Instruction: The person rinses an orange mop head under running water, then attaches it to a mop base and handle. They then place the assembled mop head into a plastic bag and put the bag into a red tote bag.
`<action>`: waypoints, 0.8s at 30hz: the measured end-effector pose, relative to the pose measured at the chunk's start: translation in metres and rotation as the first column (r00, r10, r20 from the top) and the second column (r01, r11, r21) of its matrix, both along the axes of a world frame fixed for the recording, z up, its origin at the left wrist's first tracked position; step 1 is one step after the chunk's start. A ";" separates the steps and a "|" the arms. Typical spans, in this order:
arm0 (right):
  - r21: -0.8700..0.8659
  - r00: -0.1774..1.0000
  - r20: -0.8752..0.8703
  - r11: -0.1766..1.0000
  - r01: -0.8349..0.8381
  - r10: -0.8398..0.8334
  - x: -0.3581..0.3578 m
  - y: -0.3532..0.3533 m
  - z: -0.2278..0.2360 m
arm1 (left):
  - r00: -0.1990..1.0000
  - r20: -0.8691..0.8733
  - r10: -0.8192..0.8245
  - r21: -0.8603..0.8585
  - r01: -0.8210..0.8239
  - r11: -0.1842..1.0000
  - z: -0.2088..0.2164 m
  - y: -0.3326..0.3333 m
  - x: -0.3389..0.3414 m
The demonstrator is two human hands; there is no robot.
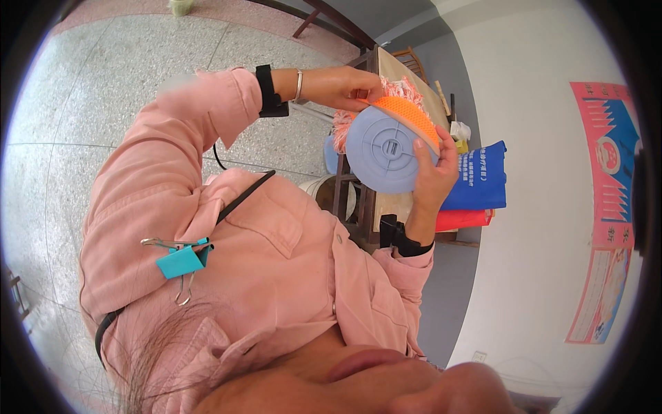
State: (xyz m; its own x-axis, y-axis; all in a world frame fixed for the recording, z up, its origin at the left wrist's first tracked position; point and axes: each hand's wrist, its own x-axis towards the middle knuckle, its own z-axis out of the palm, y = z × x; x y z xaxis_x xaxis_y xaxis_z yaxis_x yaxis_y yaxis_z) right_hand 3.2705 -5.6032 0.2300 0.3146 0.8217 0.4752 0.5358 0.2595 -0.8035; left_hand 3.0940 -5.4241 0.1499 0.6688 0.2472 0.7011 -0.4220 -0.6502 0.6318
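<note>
Both my hands are on a round mop head with a ribbed light blue plastic disc (384,165), an orange mesh band (407,116) and an orange-and-white string fringe (402,87). My left hand (355,88) has its fingers bent closed at the upper edge, by the fringe and mesh. My right hand (434,172) grips the right side, its thumb on the face of the disc and its other fingers round the rim. The disc faces me, tilted, and part of the fringe is hidden behind it.
Behind the mop head stands a wooden table (394,207). A blue bag (479,179) and a red bag (465,219) are beside it. A whitish bucket (321,190) stands below, close to my body. A poster (607,179) hangs on the white wall.
</note>
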 end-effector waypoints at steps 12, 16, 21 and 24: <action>0.097 0.970 -0.243 0.994 0.047 -0.022 0.024 0.002 0.061 | 0.885 0.344 0.314 -0.151 -0.278 0.949 0.010 0.003 -0.009; 0.054 0.992 -0.119 0.997 0.053 -0.046 0.018 0.001 0.060 | 0.868 0.478 0.133 0.108 -0.209 0.972 0.035 -0.011 -0.001; 0.033 0.993 -0.108 0.998 -0.051 0.054 0.021 -0.005 0.061 | 0.813 0.467 0.348 0.424 -0.551 0.719 0.029 -0.025 -0.003; 0.014 0.987 -0.133 0.996 -0.091 0.092 0.023 -0.007 0.060 | 0.728 0.503 0.465 0.477 -0.683 0.553 0.026 -0.030 -0.002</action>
